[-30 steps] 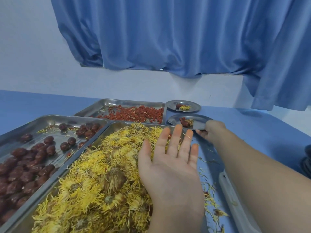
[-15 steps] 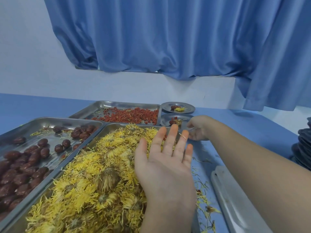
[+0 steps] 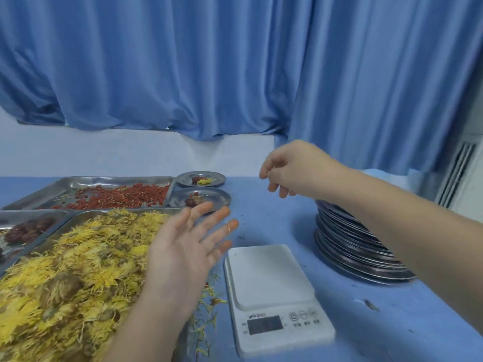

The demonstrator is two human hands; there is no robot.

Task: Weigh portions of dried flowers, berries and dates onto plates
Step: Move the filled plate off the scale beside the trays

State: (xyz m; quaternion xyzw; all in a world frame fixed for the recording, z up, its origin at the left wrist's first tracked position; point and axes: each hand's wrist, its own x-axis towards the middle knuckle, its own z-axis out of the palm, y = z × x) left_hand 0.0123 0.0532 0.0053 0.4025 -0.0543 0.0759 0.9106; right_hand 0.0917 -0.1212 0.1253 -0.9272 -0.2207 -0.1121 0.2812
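Starting at the left edge of the frame, a steel tray (image 3: 34, 212) holds dark red dates (image 3: 28, 229). Behind it, in the middle left, a second tray (image 3: 104, 178) carries a thin layer of red dried berries (image 3: 125, 197). The lower left is filled by a third tray (image 3: 86, 213), heaped with yellow dried chrysanthemum flowers (image 3: 78, 270).

The left hand (image 3: 183, 252) hovers palm down over the right end of this heap. Its fingers are straight and spread and hold nothing; one yellow petal (image 3: 228, 226) sticks to a finger.

Just beyond its fingertips, near the centre of the frame, two small steel plates stand one behind the other, right beside the berry tray. The near plate (image 3: 224, 198) has a date and a few other pieces on it. The far plate (image 3: 219, 176) has a date and a yellow flower.

On the blue table (image 3: 274, 220), low in the centre, lies a white digital kitchen scale (image 3: 271, 291) with a bare platform. Its display is too blurred to read. Loose petals lie on the table between the scale and the flower tray.

Right of centre, the right hand (image 3: 292, 168) is raised above the table. Its fingers hang down loosely curled, and I can see nothing in them. Below its forearm, at the right, stands a tall stack of steel plates (image 3: 352, 244). Blue curtains (image 3: 235, 74) fill the upper part of the frame.
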